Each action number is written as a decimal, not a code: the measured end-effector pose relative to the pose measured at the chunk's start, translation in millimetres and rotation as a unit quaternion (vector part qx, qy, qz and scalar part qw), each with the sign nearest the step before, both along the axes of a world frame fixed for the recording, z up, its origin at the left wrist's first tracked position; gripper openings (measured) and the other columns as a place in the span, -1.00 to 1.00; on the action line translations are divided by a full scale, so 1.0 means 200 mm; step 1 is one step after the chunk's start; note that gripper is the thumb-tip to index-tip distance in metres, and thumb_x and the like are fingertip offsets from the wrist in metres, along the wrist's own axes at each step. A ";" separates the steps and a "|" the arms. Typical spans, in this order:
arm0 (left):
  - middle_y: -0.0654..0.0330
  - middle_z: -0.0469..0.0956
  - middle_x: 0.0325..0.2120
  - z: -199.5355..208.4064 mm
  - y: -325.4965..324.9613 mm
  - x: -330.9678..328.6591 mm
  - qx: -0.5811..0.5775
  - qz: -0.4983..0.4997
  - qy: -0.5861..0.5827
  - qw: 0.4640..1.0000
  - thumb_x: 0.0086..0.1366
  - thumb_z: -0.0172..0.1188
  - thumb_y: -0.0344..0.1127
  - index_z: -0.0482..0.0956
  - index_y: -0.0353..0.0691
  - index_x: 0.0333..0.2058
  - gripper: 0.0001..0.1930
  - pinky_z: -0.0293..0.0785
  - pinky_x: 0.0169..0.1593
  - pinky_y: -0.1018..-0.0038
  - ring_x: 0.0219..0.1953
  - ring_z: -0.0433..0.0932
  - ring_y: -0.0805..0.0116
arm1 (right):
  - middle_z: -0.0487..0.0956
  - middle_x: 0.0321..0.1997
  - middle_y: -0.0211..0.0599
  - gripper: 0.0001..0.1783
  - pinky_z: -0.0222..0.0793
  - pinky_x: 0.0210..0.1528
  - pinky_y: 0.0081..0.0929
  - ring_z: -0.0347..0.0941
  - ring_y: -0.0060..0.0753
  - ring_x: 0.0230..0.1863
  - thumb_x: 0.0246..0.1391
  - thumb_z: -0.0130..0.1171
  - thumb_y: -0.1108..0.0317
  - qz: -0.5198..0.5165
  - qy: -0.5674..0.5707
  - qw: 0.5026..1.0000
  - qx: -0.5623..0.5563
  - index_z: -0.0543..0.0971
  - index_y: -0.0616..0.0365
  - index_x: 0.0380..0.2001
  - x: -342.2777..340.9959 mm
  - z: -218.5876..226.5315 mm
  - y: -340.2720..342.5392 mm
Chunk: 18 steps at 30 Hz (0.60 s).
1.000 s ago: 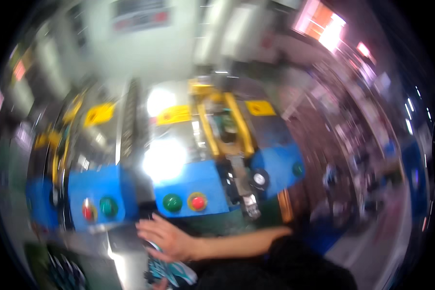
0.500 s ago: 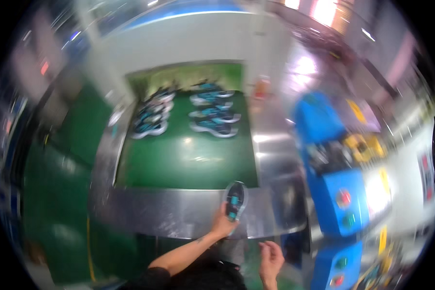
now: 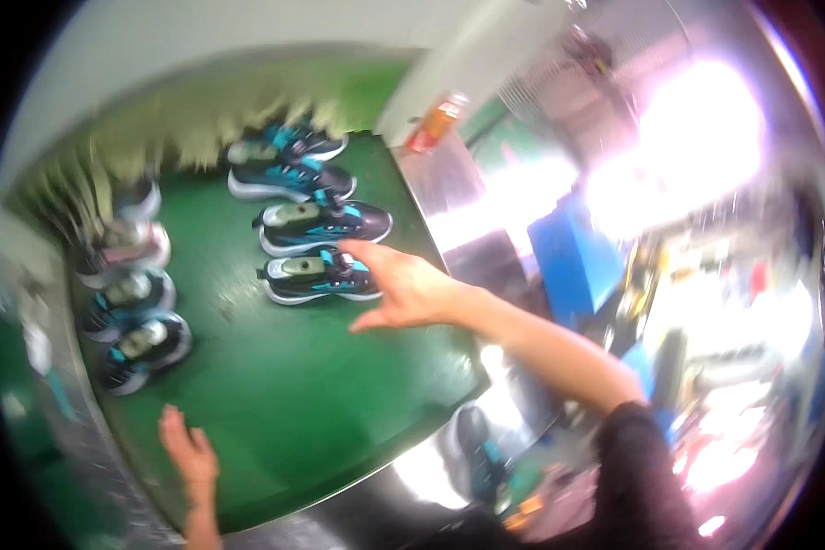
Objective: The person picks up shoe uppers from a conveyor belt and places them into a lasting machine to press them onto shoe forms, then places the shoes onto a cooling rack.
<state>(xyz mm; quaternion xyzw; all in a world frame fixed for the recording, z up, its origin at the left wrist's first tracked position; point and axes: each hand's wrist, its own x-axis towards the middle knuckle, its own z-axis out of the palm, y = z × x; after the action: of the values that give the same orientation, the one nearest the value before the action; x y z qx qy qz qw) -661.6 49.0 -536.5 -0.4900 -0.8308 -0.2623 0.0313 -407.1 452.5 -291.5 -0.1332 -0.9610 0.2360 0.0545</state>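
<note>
Shoes (image 3: 295, 268), nine visible; hands (image 3: 412, 289), two.

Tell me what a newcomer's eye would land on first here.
Probably the bright green surface at left and centre, bearing two rows of mostly dark shoes with turquoise trim. Next, the right hand reaching in at the nearest right-row shoe, with the left hand open at the lower left. The white glare at the upper right also draws the eye.
</note>
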 end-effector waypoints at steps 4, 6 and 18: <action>0.00 0.29 0.17 0.04 0.20 -0.35 0.008 -0.053 -0.038 0.998 0.18 -0.02 -0.55 0.33 -0.35 0.09 -0.55 0.12 0.30 0.13 0.22 0.21 -0.14 | 0.54 -0.27 -0.04 -0.28 0.46 -0.18 -0.19 0.51 0.05 -0.24 -0.32 0.46 0.11 -0.162 -0.077 0.979 0.094 0.40 0.23 -0.09 -0.30 -0.55 0.03; 0.00 0.28 0.19 0.06 0.04 -0.18 -0.025 0.007 -0.039 0.999 0.17 -0.01 -0.55 0.31 -0.35 0.11 -0.53 0.10 0.31 0.13 0.24 0.20 -0.11 | 0.54 -0.33 -0.01 -0.35 0.46 -0.29 -0.15 0.52 0.05 -0.33 -0.33 0.45 0.13 -0.157 -0.054 0.983 0.078 0.43 0.23 -0.17 -0.27 -0.51 -0.05; -0.06 0.31 0.15 1.58 0.44 1.22 -0.178 -0.323 -0.798 0.477 0.28 -0.19 0.36 0.04 -0.32 0.27 -0.12 0.27 0.22 0.20 0.11 0.40 0.10 | 0.45 0.06 -0.08 -0.49 0.25 0.26 -0.13 0.32 -0.06 0.19 -0.06 0.18 0.35 0.231 0.107 0.967 -0.021 0.42 0.25 0.02 1.10 1.10 -0.98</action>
<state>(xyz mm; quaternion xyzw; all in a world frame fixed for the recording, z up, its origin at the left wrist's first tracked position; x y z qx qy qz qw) -417.1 136.5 -220.4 -0.2985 -0.3101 -0.3785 -0.8194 -186.2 256.5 -71.8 0.1168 -0.9493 0.2749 0.0979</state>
